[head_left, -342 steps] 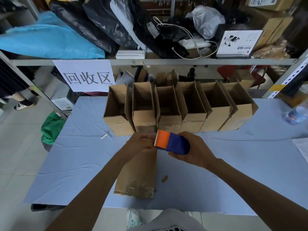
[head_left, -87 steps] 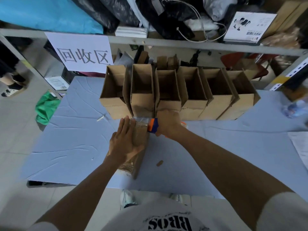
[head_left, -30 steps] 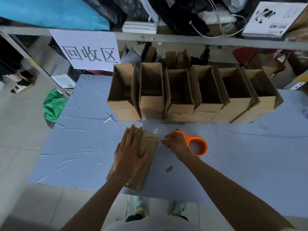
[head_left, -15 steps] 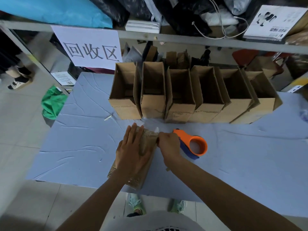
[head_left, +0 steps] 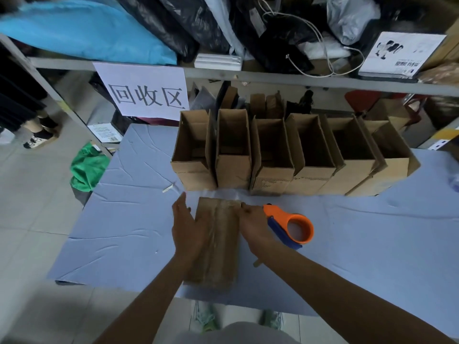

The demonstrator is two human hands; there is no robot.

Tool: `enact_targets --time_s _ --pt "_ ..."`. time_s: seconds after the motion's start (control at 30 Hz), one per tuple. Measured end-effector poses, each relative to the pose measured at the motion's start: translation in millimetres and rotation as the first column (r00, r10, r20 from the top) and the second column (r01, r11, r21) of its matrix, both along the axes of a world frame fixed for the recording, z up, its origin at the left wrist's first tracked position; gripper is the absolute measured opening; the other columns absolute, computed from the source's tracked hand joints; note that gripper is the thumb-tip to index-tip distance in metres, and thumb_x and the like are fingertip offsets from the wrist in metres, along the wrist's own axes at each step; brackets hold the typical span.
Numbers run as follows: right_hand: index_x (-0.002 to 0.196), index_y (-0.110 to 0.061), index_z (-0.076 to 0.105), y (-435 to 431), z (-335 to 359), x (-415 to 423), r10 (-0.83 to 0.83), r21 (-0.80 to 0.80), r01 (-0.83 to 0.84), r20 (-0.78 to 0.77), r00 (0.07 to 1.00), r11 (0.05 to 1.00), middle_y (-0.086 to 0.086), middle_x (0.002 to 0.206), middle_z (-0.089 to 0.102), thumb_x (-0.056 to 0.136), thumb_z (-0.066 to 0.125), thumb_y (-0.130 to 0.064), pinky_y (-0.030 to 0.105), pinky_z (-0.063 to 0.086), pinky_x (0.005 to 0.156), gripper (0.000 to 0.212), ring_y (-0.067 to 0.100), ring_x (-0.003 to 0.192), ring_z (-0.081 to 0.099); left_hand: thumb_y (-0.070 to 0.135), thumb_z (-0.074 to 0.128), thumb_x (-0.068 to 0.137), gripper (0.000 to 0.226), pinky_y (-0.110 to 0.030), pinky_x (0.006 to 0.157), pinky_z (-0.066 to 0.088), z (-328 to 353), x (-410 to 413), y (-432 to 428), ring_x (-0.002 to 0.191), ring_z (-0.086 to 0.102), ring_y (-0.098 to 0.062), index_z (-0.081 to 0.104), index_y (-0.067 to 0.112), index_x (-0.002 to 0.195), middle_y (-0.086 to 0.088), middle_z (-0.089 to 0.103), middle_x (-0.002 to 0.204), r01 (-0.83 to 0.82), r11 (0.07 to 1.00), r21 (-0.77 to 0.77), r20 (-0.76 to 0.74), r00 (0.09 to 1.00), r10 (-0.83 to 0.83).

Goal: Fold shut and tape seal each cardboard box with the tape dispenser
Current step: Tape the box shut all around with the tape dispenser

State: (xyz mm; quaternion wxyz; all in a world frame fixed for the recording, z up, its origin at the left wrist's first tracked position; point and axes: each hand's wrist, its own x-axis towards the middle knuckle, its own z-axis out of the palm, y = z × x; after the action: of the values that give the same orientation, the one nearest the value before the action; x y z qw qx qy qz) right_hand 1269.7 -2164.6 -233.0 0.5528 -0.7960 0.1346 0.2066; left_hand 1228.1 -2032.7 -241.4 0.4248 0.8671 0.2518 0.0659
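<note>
A closed brown cardboard box (head_left: 221, 247) lies flat on the blue cloth-covered surface (head_left: 124, 219). Its long axis runs from the person toward the row of open brown cardboard boxes (head_left: 272, 176). The left hand (head_left: 188, 232) rests flat on its left side, fingers straight. The right hand (head_left: 253, 227) presses along its right edge, fingertips at the far corner. Just right of that hand, the orange-and-blue tape dispenser (head_left: 295, 227) lies on the surface.

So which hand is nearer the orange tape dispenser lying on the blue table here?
Right. The right hand lies directly beside the orange and blue tape dispenser, between it and the closed brown cardboard box; the left hand rests against the box's opposite side.
</note>
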Motion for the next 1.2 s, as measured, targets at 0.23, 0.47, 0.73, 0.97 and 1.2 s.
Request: enact_targets --time_s 0.23,0.47,0.73,0.97,1.2 --pt "0.091 -0.012 0.067 -17 43 6 -0.059 0.049 0.043 0.390 0.919 0.998 -0.003 0.075 0.063 0.098 0.047 -0.018 0.012 0.040 0.057 0.022 -0.003 0.065 0.056 0.032 0.065 0.089 0.022 -0.018 0.074 0.044 26 13 -9 0.094 0.061 -0.001 0.055 0.036 0.109 0.028 0.059 0.101 -0.023 0.972 -0.235 0.162 0.985 0.063" --pt "0.105 -0.018 0.060 -40 45 2 -0.060 0.097 0.017 0.461 0.885 0.995 -0.014 0.094 0.062 0.094 0.054 -0.012 -0.002 0.039 0.073 0.014 -0.006 0.085 0.057 0.029 0.068 0.085 0.029 -0.013 0.072 0.044 40 11 -24 0.095 0.059 -0.001 0.054 0.034 0.110 0.025 0.058 0.104 0.005 0.945 -0.327 0.200 0.978 0.064" --pt "0.102 -0.009 0.062 -57 46 4 0.000 0.104 -0.072 0.573 0.820 0.992 -0.004 0.095 0.067 0.092 0.058 -0.009 0.018 0.052 0.080 0.011 0.003 0.090 0.063 0.024 0.070 0.084 0.029 -0.011 0.072 0.044 44 14 -22 0.095 0.060 -0.005 0.055 0.033 0.107 0.013 0.059 0.114 0.089 0.976 -0.200 0.245 0.969 -0.039" --pt "0.102 -0.018 0.063 -68 45 3 0.144 -0.036 -0.161 0.664 0.734 0.986 -0.008 0.100 0.064 0.087 0.060 -0.025 0.017 0.053 0.077 0.017 0.006 0.094 0.062 0.026 0.067 0.086 0.019 -0.017 0.072 0.053 42 11 -11 0.092 0.061 0.002 0.054 0.039 0.093 0.012 0.056 0.110 0.230 0.973 0.004 0.278 0.934 -0.222" --pt "0.093 -0.014 0.067 -77 47 5 0.331 -0.284 -0.177 0.714 0.617 0.942 -0.004 0.090 0.068 0.087 0.057 -0.035 0.016 0.050 0.075 0.024 0.006 0.083 0.061 0.036 0.057 0.082 0.019 -0.022 0.079 0.052 44 15 -7 0.092 0.058 -0.011 0.060 0.020 0.091 0.012 0.060 0.100 0.334 0.927 0.170 0.272 0.888 -0.370"
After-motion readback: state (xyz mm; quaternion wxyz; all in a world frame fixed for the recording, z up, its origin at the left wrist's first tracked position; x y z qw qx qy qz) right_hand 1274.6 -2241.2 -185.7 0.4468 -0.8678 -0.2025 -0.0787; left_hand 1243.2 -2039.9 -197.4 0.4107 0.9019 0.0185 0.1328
